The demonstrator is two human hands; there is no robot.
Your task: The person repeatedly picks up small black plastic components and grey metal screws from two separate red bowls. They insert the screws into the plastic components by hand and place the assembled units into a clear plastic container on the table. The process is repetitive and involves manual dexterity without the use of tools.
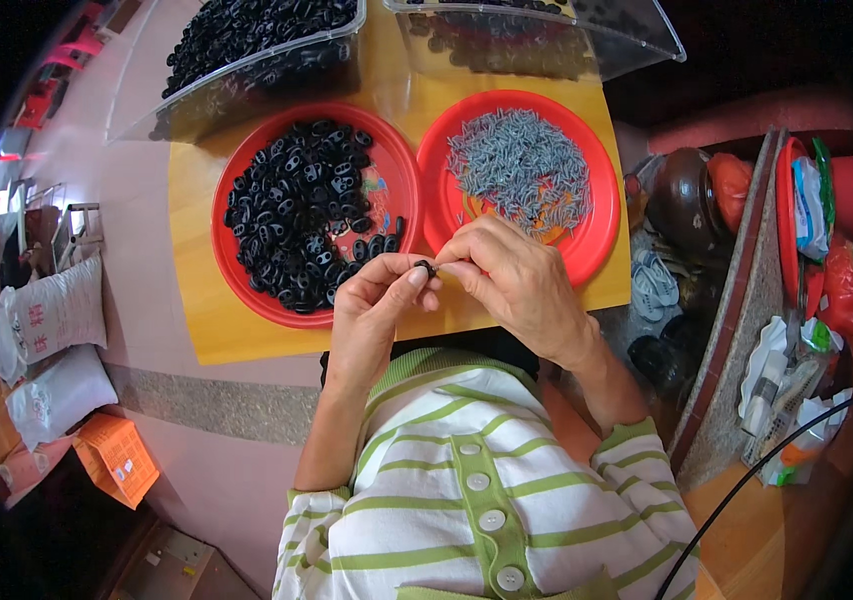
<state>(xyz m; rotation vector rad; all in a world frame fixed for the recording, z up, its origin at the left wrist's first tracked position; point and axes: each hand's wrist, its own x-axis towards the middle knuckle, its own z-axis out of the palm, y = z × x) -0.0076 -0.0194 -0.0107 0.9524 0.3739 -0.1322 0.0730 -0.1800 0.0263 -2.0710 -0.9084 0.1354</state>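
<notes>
Between the thumb and fingers of my left hand (379, 305) is a small black plastic piece (427, 267), held over the near edge of the table. My right hand (515, 280) meets it from the right, thumb and forefinger pinched together against the piece. Whatever those fingertips hold is too small to make out. A red plate (230, 283) beyond my left hand carries a heap of black oval pieces (297, 200) with two holes each. Beyond my right hand, a second red plate (602, 215) bears a pile of small grey metal screws (522, 165).
Both plates stand on a yellow tabletop (197, 320). Two clear plastic bins (277, 65) (547, 60) of black pieces stand at the back. To the right are a brown jar (687, 195) and a stone-edged ledge (722, 330). White sacks (57, 310) and an orange crate (119, 460) lie left.
</notes>
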